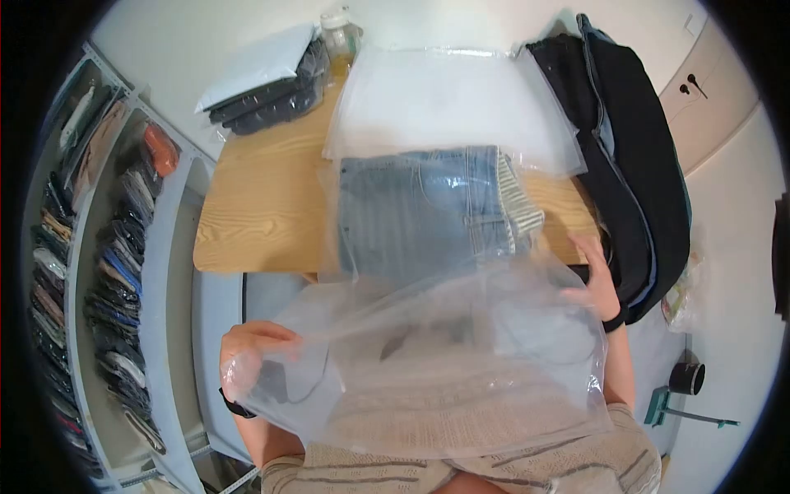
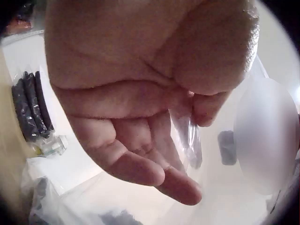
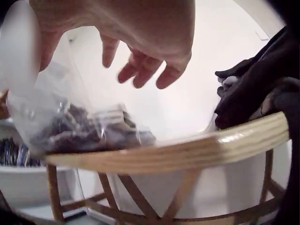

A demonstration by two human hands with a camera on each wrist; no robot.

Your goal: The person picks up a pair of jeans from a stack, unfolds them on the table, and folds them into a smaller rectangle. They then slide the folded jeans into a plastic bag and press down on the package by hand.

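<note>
A clear plastic bag [image 1: 461, 375] spreads across the person's lap and up over the near table edge. Its far part covers a folded pair of blue jeans [image 1: 411, 202] with a striped lining showing at the waist. At the bag's left side the left hand [image 1: 255, 354] pinches the film between thumb and index finger; in the left wrist view this hand's [image 2: 136, 93] other fingers hang loosely bent. The right hand [image 1: 594, 280] is at the bag's right side by the table edge, its fingers spread and relaxed. No grip shows in the right wrist view of that hand [image 3: 140, 42].
A stack of clear bags [image 1: 444, 99] lies behind the jeans on the wooden table [image 1: 255, 198]. Packed dark garments [image 1: 271, 103] and a jar [image 1: 339, 37] stand back left. Dark trousers [image 1: 642, 165] hang over the right edge. Shelves [image 1: 156, 272] of bagged clothes line the left.
</note>
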